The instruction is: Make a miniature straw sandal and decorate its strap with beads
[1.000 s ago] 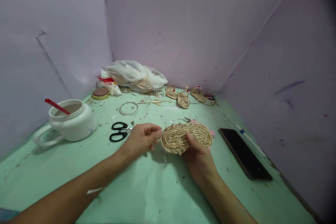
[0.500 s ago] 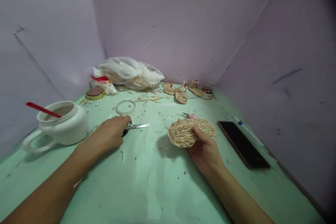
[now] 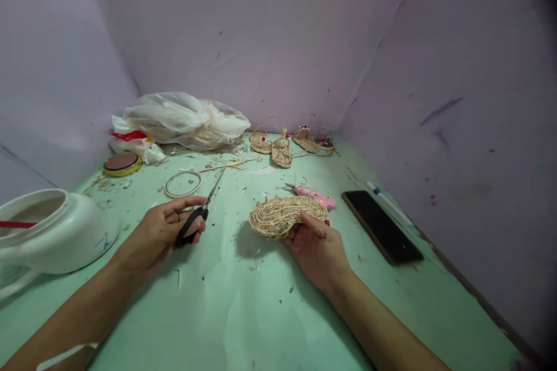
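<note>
My left hand (image 3: pixel 174 226) grips a pair of scissors (image 3: pixel 190 226) by its black handles, raised off the table with the blades pointing up and away. In my right hand (image 3: pixel 319 246) is an oval mat (image 3: pixel 278 215) of coiled straw cord, thumb on top and fingers underneath. It is held above the table and casts a shadow to its left. Just behind the mat lies a pink tool (image 3: pixel 314 195) with a pointed metal tip, partly hidden by the mat.
A white pot (image 3: pixel 73 232) with a red stick stands at left. Behind are a round tin (image 3: pixel 122 163), a ring (image 3: pixel 183 184), a plastic bag (image 3: pixel 187 122) and small woven slippers (image 3: pixel 282 153). To the right lie a phone (image 3: pixel 380 226) and a white pen (image 3: pixel 389 203).
My left hand has picked the scissors up off the table, and their blades now point upward. The view has swung right, uncovering more of the pink tool. My right hand still holds the mat.
</note>
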